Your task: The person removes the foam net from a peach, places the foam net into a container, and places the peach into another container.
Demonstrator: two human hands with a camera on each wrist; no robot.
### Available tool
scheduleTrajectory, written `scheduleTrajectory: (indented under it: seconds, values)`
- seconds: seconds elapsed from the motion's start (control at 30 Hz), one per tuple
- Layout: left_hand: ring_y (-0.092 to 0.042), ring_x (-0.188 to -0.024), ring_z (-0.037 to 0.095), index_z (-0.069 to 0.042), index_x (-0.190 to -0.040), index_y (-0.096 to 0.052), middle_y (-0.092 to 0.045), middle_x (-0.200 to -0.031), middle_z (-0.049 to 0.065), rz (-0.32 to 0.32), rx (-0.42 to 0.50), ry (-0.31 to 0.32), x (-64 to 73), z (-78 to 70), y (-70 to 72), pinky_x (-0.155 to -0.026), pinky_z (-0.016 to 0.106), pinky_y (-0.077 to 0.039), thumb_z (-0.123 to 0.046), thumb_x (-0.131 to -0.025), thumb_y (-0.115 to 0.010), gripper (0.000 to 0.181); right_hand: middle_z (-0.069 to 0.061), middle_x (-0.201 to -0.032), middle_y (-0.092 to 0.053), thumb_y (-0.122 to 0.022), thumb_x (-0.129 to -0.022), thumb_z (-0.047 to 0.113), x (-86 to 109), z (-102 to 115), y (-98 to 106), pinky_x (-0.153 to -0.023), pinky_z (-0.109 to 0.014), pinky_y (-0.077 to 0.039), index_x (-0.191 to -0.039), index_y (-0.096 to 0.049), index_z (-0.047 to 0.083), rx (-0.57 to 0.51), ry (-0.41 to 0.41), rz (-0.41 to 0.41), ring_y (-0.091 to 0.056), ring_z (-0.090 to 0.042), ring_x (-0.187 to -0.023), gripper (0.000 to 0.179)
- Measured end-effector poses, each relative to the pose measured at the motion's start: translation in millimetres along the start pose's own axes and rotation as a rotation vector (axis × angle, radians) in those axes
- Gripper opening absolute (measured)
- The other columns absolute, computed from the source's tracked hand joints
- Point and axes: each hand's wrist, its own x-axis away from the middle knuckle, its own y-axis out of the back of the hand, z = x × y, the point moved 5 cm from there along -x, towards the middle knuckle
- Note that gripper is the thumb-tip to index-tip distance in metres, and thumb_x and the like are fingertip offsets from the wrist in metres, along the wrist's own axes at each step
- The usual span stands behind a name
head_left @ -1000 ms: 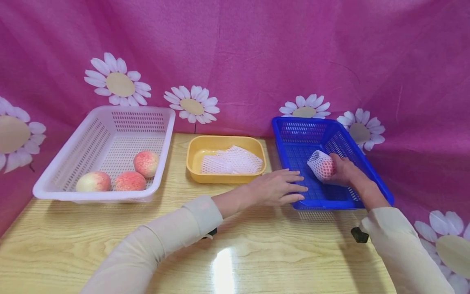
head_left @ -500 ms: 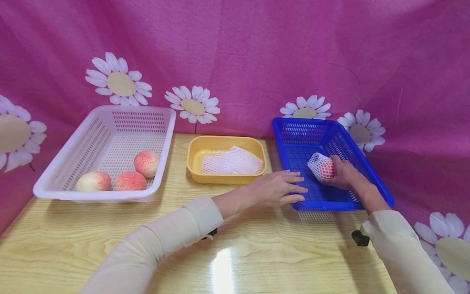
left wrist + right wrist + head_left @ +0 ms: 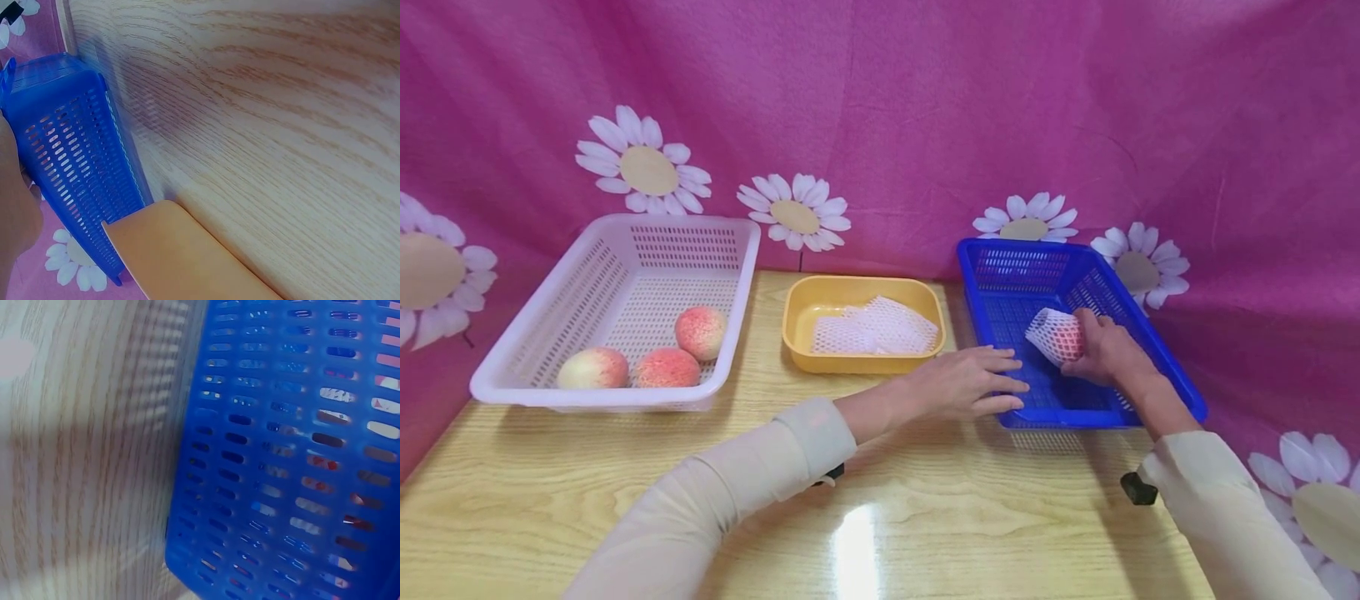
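In the head view my right hand (image 3: 1108,352) grips a peach (image 3: 1064,338) sleeved in white foam netting, inside the blue basket (image 3: 1078,418). The net's gathered end points left, and red skin shows through the mesh by my fingers. My left hand (image 3: 966,385) lies with its fingers straight across the basket's left rim, holding nothing. In the left wrist view only part of the left hand (image 3: 17,200) shows, beside the blue basket (image 3: 75,156). The right wrist view shows the slotted wall of the blue basket (image 3: 281,456); the right hand is hidden there.
A yellow tub (image 3: 863,363) with white foam nets (image 3: 880,327) stands mid-table. At the left, a white basket (image 3: 602,398) holds a pale peach (image 3: 592,368) and two redder peaches, one in front (image 3: 667,367) and one behind (image 3: 701,332). A pink flowered cloth (image 3: 895,125) hangs behind.
The right hand and the netted peach have shifted only very slightly inside the blue basket. My left hand keeps its place on the rim, and the other things stay put.
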Motion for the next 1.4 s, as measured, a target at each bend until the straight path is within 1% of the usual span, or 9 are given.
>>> scheduleTrajectory:
  seconds: [0.2, 0.3, 0.43, 0.57, 0.73, 0.97, 1.07, 1.27, 1.4]
  values:
    - [-0.040, -0.141, 0.023, -0.020, -0.134, -0.066, -0.055, -0.143, 0.007, 0.007, -0.012, -0.003, -0.7, 0.2, -1.0, -0.119, 0.025, -0.010, -0.038, -0.105, -0.051, 0.037, -0.037, -0.104, -0.051, -0.086, -0.069, 0.024, 0.6, 1, 6, -0.075, -0.064, -0.047, -0.131, -0.036, -0.003, -0.002, 0.001, -0.028, -0.055, -0.054, -0.092, 0.084]
    - [-0.041, -0.140, 0.023, -0.020, -0.133, -0.066, -0.056, -0.142, 0.007, -0.001, -0.019, -0.011, -0.7, 0.4, -1.3, -0.119, 0.026, -0.011, -0.038, -0.105, -0.051, 0.037, -0.036, -0.104, -0.052, -0.086, -0.069, 0.025, 1.0, 2, 9, -0.074, -0.064, -0.047, -0.130, -0.037, -0.001, 0.004, 0.010, -0.055, -0.055, -0.054, -0.092, 0.083]
    - [-0.041, -0.140, 0.024, -0.019, -0.132, -0.067, -0.056, -0.142, 0.007, -0.005, -0.016, -0.022, -0.4, 0.2, -1.0, -0.119, 0.026, -0.012, -0.037, -0.105, -0.051, 0.036, -0.034, -0.100, -0.055, -0.087, -0.068, 0.025, 2.0, 6, 15, -0.070, -0.061, -0.048, -0.128, -0.040, 0.000, 0.010, 0.055, -0.105, -0.058, -0.051, -0.086, 0.080]
    - [-0.041, -0.140, 0.024, -0.019, -0.133, -0.067, -0.056, -0.142, 0.007, -0.001, -0.018, -0.025, -0.6, -0.3, -0.4, -0.119, 0.026, -0.011, -0.038, -0.105, -0.051, 0.037, -0.031, -0.097, -0.057, -0.086, -0.066, 0.025, 2.1, 12, 21, -0.066, -0.058, -0.049, -0.129, -0.041, 0.000, 0.018, 0.109, -0.153, -0.059, -0.048, -0.082, 0.081]
    - [-0.041, -0.140, 0.024, -0.019, -0.133, -0.066, -0.056, -0.142, 0.007, 0.002, -0.037, -0.023, -0.4, -0.1, 0.3, -0.119, 0.026, -0.011, -0.038, -0.105, -0.051, 0.037, -0.031, -0.099, -0.058, -0.086, -0.066, 0.026, -0.2, 21, 27, -0.067, -0.059, -0.049, -0.130, -0.042, -0.001, 0.010, 0.134, -0.194, -0.059, -0.048, -0.085, 0.083]
    - [-0.041, -0.140, 0.025, -0.017, -0.133, -0.067, -0.056, -0.142, 0.008, 0.003, 0.001, -0.004, -1.8, 0.1, 1.2, -0.119, 0.028, -0.012, -0.037, -0.105, -0.051, 0.038, -0.029, -0.103, -0.058, -0.088, -0.067, 0.024, -1.1, 38, 38, -0.071, -0.060, -0.049, -0.132, -0.043, 0.000, 0.002, 0.142, -0.206, -0.057, -0.048, -0.089, 0.083]
    - [-0.041, -0.140, 0.025, -0.018, -0.133, -0.066, -0.056, -0.142, 0.008, 0.002, -0.014, -0.008, -2.6, -0.3, 2.5, -0.120, 0.028, -0.013, -0.037, -0.105, -0.051, 0.038, -0.029, -0.106, -0.058, -0.087, -0.066, 0.025, -1.6, 47, 43, -0.072, -0.060, -0.049, -0.134, -0.043, 0.000, 0.007, 0.150, -0.206, -0.057, -0.049, -0.092, 0.085]
    - [-0.043, -0.138, 0.026, -0.017, -0.133, -0.067, -0.057, -0.140, 0.009, -0.014, -0.044, -0.037, -1.0, -2.0, 1.8, -0.119, 0.029, -0.017, -0.036, -0.104, -0.053, 0.037, -0.026, -0.107, -0.059, -0.088, -0.063, 0.023, -4.0, 63, 49, -0.070, -0.057, -0.050, -0.134, -0.045, 0.001, 0.000, 0.182, -0.225, -0.058, -0.046, -0.091, 0.086]
    - [-0.043, -0.138, 0.025, -0.017, -0.133, -0.066, -0.058, -0.140, 0.008, -0.014, -0.057, -0.028, -1.3, -3.2, 3.2, -0.119, 0.028, -0.017, -0.037, -0.104, -0.052, 0.038, -0.029, -0.112, -0.058, -0.086, -0.063, 0.025, -4.3, 71, 54, -0.073, -0.060, -0.049, -0.138, -0.043, 0.000, 0.000, 0.175, -0.231, -0.057, -0.048, -0.096, 0.090]
